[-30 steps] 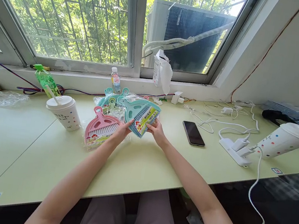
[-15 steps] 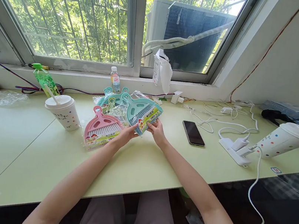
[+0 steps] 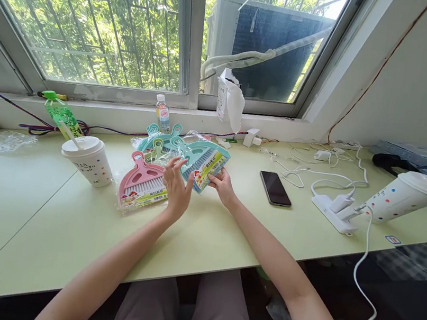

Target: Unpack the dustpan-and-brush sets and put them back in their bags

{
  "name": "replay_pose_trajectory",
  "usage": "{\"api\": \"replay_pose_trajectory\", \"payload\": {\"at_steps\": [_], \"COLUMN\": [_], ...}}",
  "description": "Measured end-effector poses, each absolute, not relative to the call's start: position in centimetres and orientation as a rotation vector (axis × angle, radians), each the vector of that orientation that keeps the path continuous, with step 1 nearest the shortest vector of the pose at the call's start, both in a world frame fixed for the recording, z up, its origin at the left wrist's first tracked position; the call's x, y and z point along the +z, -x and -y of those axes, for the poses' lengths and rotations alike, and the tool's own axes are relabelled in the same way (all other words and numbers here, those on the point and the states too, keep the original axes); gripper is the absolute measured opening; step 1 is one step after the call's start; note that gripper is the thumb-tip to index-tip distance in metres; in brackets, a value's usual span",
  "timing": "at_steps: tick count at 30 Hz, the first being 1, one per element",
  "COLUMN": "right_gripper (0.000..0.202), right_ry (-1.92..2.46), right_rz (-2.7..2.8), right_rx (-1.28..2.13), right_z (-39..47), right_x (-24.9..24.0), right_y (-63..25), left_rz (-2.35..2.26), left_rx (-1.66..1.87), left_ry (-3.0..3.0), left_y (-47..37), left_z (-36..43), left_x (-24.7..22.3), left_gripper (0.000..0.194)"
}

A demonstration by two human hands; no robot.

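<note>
My right hand (image 3: 222,187) grips the lower right corner of a teal dustpan and brush set (image 3: 205,165), packed in clear plastic with a yellow label. My left hand (image 3: 177,189) is lifted in front of that set's left side, its fingers spread and holding nothing I can see. Behind it and to its left lies a pink dustpan and brush set (image 3: 144,177), partly hidden by the hand. A green set (image 3: 157,147) and another teal set (image 3: 151,141) lie overlapped at the back of the pile.
To the left stand a lidded paper cup (image 3: 89,160) and a green bottle (image 3: 62,113). A small bottle (image 3: 163,113) is behind the pile. On the right are a phone (image 3: 275,188), a power strip (image 3: 334,213) with white cables and a tilted paper cup (image 3: 408,200).
My left hand has let go of the teal set's lower edge, risen slightly and opened its fingers. My right hand keeps its hold on the set.
</note>
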State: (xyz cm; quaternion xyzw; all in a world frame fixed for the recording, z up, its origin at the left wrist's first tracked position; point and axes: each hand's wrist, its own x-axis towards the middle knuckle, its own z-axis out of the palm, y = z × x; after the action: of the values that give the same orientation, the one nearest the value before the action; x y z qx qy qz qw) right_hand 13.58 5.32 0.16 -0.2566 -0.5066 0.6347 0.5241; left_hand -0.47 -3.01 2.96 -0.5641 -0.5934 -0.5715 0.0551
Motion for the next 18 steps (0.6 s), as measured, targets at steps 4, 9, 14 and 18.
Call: {"api": "replay_pose_trajectory", "payload": {"at_steps": [4,9,14,18], "right_gripper": [0.057,0.065,0.062,0.061], "right_ry": [0.638,0.682,0.692,0.702], "right_rz": [1.368,1.486,1.512,1.518], "right_rx": [1.551,1.562,1.538,1.547], "right_z": [-5.2,-5.3,-5.2,-5.1], "right_x": [-0.1,-0.5,-0.3,-0.1], "right_y": [-13.3,-13.1,-13.2,-13.3], "left_rz": [1.983,2.079,1.984,1.862], "left_rx": [-1.522,-1.466,-1.895,-2.108], "left_ry": [1.934,2.067,2.080,2.116], "left_y": [1.4,2.4,1.9,1.6], "left_z": [2.0,1.0,1.3,1.4], "left_x": [2.4,2.0,2.3,2.2], "left_gripper": [0.041,0.037,0.041,0.035]}}
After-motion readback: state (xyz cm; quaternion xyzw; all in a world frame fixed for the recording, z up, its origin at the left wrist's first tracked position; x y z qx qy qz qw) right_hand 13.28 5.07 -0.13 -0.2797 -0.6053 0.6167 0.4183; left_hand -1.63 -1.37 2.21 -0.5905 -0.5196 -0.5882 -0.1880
